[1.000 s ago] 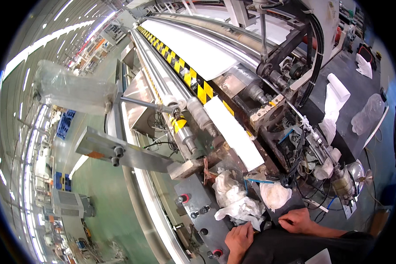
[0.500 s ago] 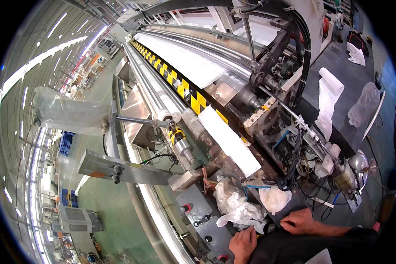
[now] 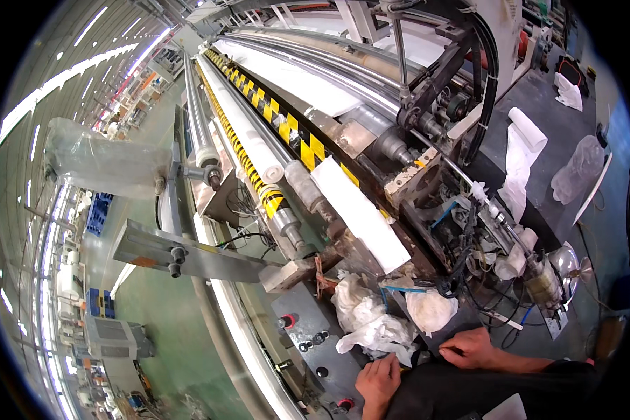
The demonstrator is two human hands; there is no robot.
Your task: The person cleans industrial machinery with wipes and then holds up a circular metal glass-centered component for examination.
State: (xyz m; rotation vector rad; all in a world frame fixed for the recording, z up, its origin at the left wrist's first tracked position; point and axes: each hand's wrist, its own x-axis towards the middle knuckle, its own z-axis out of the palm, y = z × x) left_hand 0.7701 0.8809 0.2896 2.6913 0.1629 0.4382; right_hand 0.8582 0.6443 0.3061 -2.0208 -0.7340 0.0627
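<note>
My left hand (image 3: 379, 381) is loosely closed, its fingers curled by the edge of a grey control panel (image 3: 301, 308) with knobs. Just beyond it lies a heap of crumpled white plastic film (image 3: 371, 322). My right hand (image 3: 469, 348) is curled with fingers together and nothing visible in it. Near that hand sits a rounded white film bundle (image 3: 432, 310). Past the hands, a long white roll (image 3: 259, 150) lies alongside a yellow-and-black striped shaft (image 3: 243, 154). To its left, a shiny metal roller (image 3: 201, 140) stands apart from the striped shaft.
A flat white strip (image 3: 360, 213) lies across the machine's near end. Metal arms (image 3: 189, 255) stick out to the left, below a clear plastic-wrapped cylinder (image 3: 108, 164). Cables and linkages (image 3: 469, 259) crowd the right, beside a dark table (image 3: 539, 91) holding loose white film (image 3: 521, 161).
The shiny metal roller has swung left, away from the white roll, exposing the striped shaft along its length. My hands hold nearly the same pose, and the view has shifted slightly.
</note>
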